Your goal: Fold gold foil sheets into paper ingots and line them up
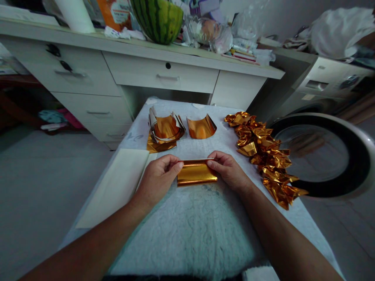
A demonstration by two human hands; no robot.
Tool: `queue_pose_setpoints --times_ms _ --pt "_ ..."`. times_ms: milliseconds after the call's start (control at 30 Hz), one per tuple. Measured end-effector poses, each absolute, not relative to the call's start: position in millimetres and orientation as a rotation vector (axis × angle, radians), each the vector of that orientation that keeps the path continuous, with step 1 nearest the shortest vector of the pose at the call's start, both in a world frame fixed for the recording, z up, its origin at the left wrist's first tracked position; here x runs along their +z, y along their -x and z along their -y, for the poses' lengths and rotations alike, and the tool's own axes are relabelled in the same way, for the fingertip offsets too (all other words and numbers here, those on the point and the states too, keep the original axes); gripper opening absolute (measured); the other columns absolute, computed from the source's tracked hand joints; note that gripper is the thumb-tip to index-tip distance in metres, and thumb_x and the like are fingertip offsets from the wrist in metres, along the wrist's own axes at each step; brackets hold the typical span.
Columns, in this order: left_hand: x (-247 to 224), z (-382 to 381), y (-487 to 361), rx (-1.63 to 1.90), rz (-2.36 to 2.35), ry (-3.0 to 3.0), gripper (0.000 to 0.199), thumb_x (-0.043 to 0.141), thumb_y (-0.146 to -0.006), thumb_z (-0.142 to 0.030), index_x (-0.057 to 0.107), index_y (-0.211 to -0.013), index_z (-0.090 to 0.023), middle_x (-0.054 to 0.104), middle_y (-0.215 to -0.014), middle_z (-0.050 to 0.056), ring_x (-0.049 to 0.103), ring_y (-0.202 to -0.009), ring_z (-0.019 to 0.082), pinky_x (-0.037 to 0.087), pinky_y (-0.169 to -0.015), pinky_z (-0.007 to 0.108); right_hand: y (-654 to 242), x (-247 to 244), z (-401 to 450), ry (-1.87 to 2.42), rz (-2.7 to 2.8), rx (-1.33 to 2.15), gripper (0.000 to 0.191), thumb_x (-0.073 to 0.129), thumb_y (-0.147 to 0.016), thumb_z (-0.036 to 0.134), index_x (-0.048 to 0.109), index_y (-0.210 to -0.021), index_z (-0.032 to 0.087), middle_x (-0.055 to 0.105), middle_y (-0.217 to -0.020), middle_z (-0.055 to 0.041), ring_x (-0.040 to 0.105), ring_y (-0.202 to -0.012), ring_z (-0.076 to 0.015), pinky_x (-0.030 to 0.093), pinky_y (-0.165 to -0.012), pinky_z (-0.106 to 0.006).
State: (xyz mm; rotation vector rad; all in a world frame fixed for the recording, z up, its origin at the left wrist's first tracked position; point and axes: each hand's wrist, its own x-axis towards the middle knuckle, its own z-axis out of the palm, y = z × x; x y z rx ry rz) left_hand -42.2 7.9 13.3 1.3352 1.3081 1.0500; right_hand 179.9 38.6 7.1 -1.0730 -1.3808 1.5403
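Observation:
A sheet of shiny gold foil paper [197,172] is stretched between my two hands, just above the cloth-covered table. My left hand [162,173] pinches its upper left corner between thumb and fingers. At the upper right corner, my right hand [227,168] pinches it the same way. The sheet's top edge shows a pale line, and its lower edge curls. Beyond my hands stand a curled stack of gold foil sheets [166,127] and a single curled foil sheet [202,128]. To the right lies a long heap of folded gold foil pieces [260,150].
White paper [117,183] lies along the table's left side. A white desk [164,74] stands behind, bearing a cut watermelon [158,19], a white roll [75,15] and plastic bags. At right, the open round door [316,154] of a washing machine [325,82] reaches beside the table's edge.

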Motion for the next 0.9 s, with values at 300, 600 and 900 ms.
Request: queue_pose_setpoints --times_ms 300,600,900 --pt "14.6 -7.2 41.2 1.060 -1.306 -1.310 0.022 0.064 -0.082 -0.039 0.064 -0.080 -0.017 0.061 -0.070 -0.001 0.058 -0.066 0.016 0.043 -0.059 0.025 -180.4 6.4 -38.4 1.088 1.339 1.554 0.036 0.080 -0.070 0.047 0.058 -0.074 0.019 0.053 -0.062 0.0038 0.044 -0.056 -0.0100 0.030 -0.053 -0.023" --pt "12.5 -7.2 42.2 1.037 -1.314 -1.335 0.022 0.062 -0.084 -0.039 0.063 -0.082 -0.017 0.062 -0.072 -0.001 0.059 -0.067 0.016 0.043 -0.060 0.025 -179.4 9.0 -36.4 1.106 1.328 1.547 0.036 0.079 -0.071 0.047 0.058 -0.074 0.018 0.055 -0.062 0.0035 0.045 -0.056 -0.0097 0.031 -0.053 -0.023" --pt "9.4 -9.4 43.8 1.019 -1.390 -1.458 0.018 0.059 -0.083 -0.034 0.065 -0.075 -0.019 0.060 -0.066 -0.002 0.055 -0.062 0.015 0.040 -0.058 0.025 -176.9 4.4 -38.3 1.147 1.403 1.474 0.034 0.076 -0.073 0.046 0.057 -0.073 0.018 0.053 -0.058 0.0044 0.044 -0.051 -0.0086 0.032 -0.048 -0.022"
